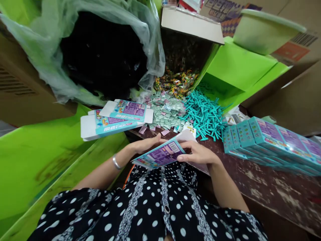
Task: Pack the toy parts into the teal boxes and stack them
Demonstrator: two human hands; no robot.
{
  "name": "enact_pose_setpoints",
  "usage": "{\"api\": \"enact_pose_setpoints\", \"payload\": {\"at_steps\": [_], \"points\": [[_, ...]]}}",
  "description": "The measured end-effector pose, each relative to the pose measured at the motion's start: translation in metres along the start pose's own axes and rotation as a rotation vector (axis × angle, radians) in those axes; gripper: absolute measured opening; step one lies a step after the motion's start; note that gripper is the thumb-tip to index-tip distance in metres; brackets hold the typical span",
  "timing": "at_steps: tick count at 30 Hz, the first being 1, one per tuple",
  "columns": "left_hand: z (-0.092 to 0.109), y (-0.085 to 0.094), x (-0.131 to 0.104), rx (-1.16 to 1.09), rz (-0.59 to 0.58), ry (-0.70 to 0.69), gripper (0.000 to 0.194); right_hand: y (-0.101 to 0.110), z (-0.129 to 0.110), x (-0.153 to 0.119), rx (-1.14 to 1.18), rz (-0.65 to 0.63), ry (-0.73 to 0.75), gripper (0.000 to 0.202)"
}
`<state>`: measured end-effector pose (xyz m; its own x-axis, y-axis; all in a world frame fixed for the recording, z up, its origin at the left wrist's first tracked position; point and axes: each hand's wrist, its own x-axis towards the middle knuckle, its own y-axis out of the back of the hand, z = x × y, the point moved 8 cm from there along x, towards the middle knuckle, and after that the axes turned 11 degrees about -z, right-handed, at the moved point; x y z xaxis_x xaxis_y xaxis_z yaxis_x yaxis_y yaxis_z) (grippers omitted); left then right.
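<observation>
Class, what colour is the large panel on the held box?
The panel is purple, best seen in the head view.

Everything here is pointing to a small packing workshop. Matching teal-and-purple boxes [271, 140] are standing in rows on a worn table [273, 187] with chipped paint, while flat boxes [125, 113] are lying stacked off to the left. Between them, small packets [165, 113] and teal sticks [204, 115] are lying loose in bulk heaps, and wrapped pieces [177, 83] are filling the mouth of an open carton [190, 25]. Brown cardboard [22, 73] and a gaping plastic bag [151, 40] are crowding round the table.
</observation>
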<state>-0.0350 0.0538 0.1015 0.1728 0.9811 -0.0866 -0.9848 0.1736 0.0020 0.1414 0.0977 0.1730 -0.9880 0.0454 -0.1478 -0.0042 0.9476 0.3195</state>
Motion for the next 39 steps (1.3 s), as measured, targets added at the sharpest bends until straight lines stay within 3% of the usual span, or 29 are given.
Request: {"api": "enact_pose_setpoints", "payload": {"at_steps": [3,5,7,8,9,12,13,14,16,20,23,25,27,31,36,39], "points": [[0.011,-0.021,0.004,-0.053,-0.390,-0.012,0.053,-0.002,0.003,0.002,-0.036,0.005,0.008,0.042],[0.013,-0.025,0.000,-0.079,-0.490,-0.032,0.054,-0.008,0.001,0.006,-0.048,-0.042,0.032,0.040],[0.007,-0.016,0.000,-0.122,-0.394,-0.028,0.054,-0.012,-0.001,0.009,-0.074,-0.065,0.037,0.041],[0.002,-0.009,0.001,-0.139,-0.315,-0.016,0.054,-0.010,-0.002,0.009,-0.093,-0.017,0.031,0.043],[-0.003,-0.001,0.002,-0.141,-0.214,-0.012,0.054,-0.002,-0.002,0.007,-0.122,0.108,0.027,0.044],[-0.005,0.026,0.002,-0.117,0.160,-0.107,0.055,0.039,-0.004,-0.025,-0.258,0.791,0.064,0.048],[-0.003,0.031,0.000,-0.140,0.271,-0.161,0.057,0.045,-0.001,-0.035,-0.283,0.952,0.087,0.052],[-0.003,0.034,-0.001,-0.181,0.358,-0.211,0.062,0.047,0.005,-0.038,-0.279,1.017,0.103,0.059],[-0.007,0.031,0.001,-0.277,0.443,-0.267,0.075,0.043,0.030,-0.025,-0.176,0.945,0.093,0.072],[-0.027,0.018,0.017,-0.268,0.377,-0.259,0.103,0.026,0.087,0.003,0.053,0.848,0.003,0.080],[-0.046,0.023,0.027,-0.150,0.339,-0.260,0.088,0.016,0.113,0.016,0.078,0.813,-0.026,0.081],[-0.064,0.028,0.033,-0.112,0.318,-0.198,0.070,0.014,0.127,0.017,0.086,0.830,-0.050,0.074],[-0.082,0.029,0.039,-0.104,0.304,-0.121,0.067,0.014,0.141,0.016,0.080,0.865,-0.106,0.062],[-0.098,0.028,0.039,-0.095,0.385,-0.128,0.074,0.012,0.156,0.017,0.048,0.922,-0.155,0.058],[-0.098,0.036,0.015,-0.109,0.569,-0.148,0.076,0.006,0.161,0.020,0.138,1.052,-0.081,0.052],[-0.088,0.037,0.011,-0.175,0.387,-0.102,0.072,0.002,0.158,0.028,0.287,0.960,-0.024,0.060]]}}
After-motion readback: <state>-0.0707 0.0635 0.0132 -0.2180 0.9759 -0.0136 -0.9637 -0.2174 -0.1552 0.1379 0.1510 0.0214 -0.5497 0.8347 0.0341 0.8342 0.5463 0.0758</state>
